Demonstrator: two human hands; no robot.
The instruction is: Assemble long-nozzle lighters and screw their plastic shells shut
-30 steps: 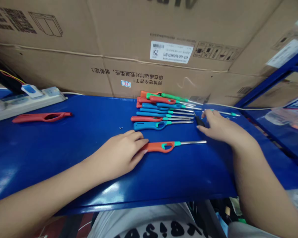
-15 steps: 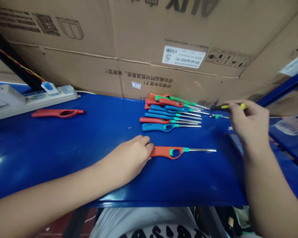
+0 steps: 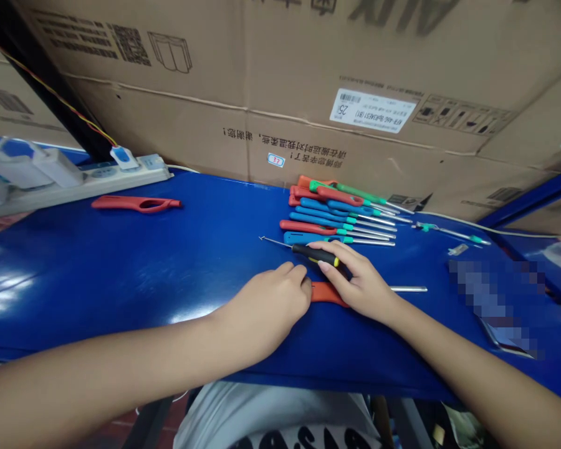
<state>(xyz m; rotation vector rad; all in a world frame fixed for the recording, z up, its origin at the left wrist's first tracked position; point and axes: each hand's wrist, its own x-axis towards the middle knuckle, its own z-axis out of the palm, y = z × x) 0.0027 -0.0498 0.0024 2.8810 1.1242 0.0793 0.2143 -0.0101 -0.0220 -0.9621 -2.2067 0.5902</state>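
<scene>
My left hand [image 3: 280, 305] is closed on the handle end of an orange long-nosed lighter [image 3: 326, 293] lying on the blue table. My right hand [image 3: 359, 277] grips a screwdriver [image 3: 315, 254] with a black and yellow handle, held above that lighter and covering its middle. The screwdriver's thin shaft points left, and its tip meets the small screws [image 3: 262, 237] on the table. Just behind lies a row of several long-nosed lighters in blue, red and green, the nearest a blue lighter [image 3: 292, 237].
A red lighter shell [image 3: 138, 203] lies at left, by a power strip [image 3: 75, 186] with plugs. Loose lighter parts [image 3: 451, 233] and a phone [image 3: 500, 340], partly blurred out, are at right. A large cardboard box [image 3: 206, 137] stands along the back edge.
My right hand has brought the screwdriver from the far right down and left to the small screws. My left hand stays on the orange lighter. The view has shifted a little.
</scene>
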